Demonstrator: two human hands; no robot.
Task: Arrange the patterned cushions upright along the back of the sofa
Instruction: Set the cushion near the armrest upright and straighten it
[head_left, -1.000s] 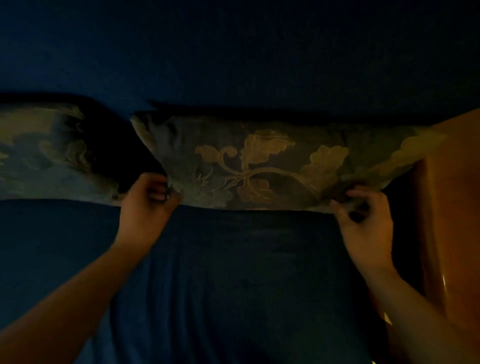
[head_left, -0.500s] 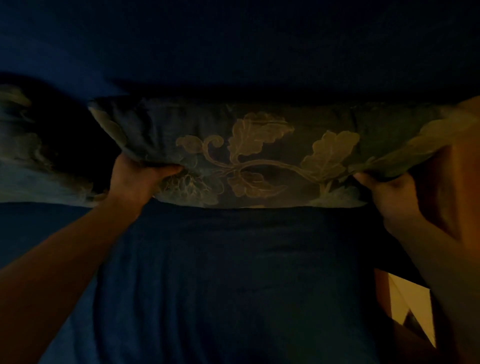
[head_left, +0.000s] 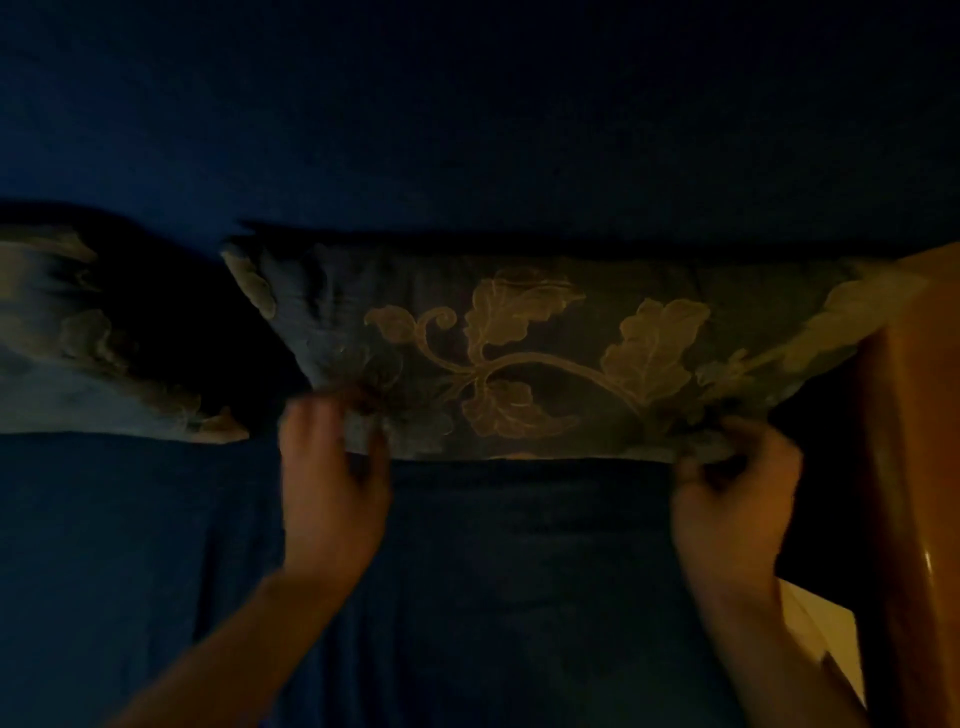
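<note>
A dark cushion with pale leaf and vine pattern (head_left: 545, 358) stands against the blue sofa back (head_left: 467, 130), its lower edge on the blue seat (head_left: 519, 571). My left hand (head_left: 332, 488) pinches its lower left corner. My right hand (head_left: 732, 499) pinches its lower right edge. A second patterned cushion (head_left: 78, 358) leans at the far left, apart from the first, with a dark gap between them. The light is very dim.
A wooden armrest or side panel (head_left: 914, 467) rises at the right, touching the cushion's right corner. A pale surface (head_left: 821, 639) shows low beside it.
Both hands have dropped from under the cushion's corners to its bottom edge, and the cushion has settled lower and a little to the right against the sofa back.
</note>
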